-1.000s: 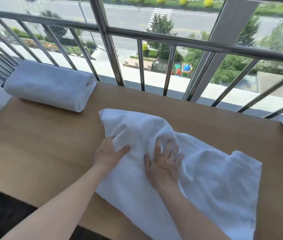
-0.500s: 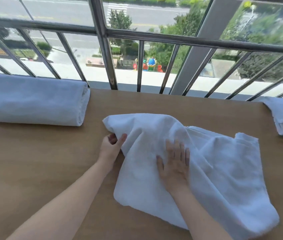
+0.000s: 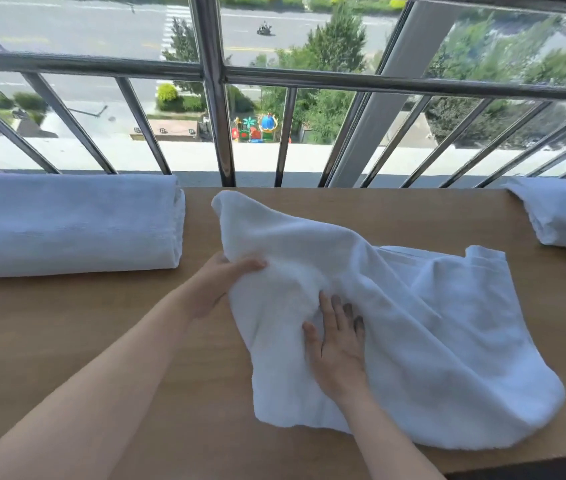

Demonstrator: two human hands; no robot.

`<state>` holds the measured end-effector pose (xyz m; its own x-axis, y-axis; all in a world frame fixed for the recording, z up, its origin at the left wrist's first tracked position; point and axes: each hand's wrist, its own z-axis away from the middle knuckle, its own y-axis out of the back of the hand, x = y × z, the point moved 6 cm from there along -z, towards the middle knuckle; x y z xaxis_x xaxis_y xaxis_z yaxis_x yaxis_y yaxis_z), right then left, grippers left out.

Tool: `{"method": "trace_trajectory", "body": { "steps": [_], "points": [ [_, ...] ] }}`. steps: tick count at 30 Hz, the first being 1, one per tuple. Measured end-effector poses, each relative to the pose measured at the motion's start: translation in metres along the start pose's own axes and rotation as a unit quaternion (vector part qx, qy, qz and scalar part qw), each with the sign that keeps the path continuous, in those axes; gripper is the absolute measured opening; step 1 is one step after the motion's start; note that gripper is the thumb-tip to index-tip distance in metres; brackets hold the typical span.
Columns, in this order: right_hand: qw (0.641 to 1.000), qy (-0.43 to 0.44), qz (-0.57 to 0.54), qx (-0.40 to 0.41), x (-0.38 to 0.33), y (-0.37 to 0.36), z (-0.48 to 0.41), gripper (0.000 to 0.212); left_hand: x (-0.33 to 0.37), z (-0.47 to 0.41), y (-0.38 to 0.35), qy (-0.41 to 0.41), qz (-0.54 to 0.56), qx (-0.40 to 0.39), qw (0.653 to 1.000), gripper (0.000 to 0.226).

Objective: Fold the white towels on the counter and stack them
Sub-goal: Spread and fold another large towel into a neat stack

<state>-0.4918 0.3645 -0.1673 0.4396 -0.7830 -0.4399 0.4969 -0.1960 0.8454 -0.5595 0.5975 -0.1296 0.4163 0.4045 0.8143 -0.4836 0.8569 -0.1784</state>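
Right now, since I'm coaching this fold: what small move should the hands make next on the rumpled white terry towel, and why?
Probably the left hand should carry the edge it grips rightward across the rumpled white terry towel, with the flat right hand as anchor. That edge is lifted and bunched, while the towel's right half lies spread on the brown wooden counter.

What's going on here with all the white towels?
A person is folding a rumpled white terry towel on a brown wooden counter beside a metal window railing. The left hand grips the towel's left edge, and the right hand presses flat on its middle. One folded white towel lies at the left. More loose white towels wait at the right.
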Motion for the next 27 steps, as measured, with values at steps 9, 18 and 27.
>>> {"method": "trace_trajectory", "body": {
  "steps": [9, 18, 27],
  "points": [
    [0.983, 0.013, 0.183, 0.004, 0.029, -0.018, 0.001, 0.069, -0.023, 0.002, 0.053, 0.038, -0.321, 0.180, 0.929, 0.049],
    [0.981, -0.050, 0.185, -0.028, 0.048, 0.007, -0.025, 0.070, -0.065, 0.012, 0.026, 0.019, -0.142, 0.069, 0.987, 0.068],
    [0.986, 0.013, 0.158, -0.043, -0.003, -0.032, 0.005, 0.063, -0.077, 0.031, 0.016, 0.180, -0.043, -0.063, 0.981, 0.069]
  ]
}}
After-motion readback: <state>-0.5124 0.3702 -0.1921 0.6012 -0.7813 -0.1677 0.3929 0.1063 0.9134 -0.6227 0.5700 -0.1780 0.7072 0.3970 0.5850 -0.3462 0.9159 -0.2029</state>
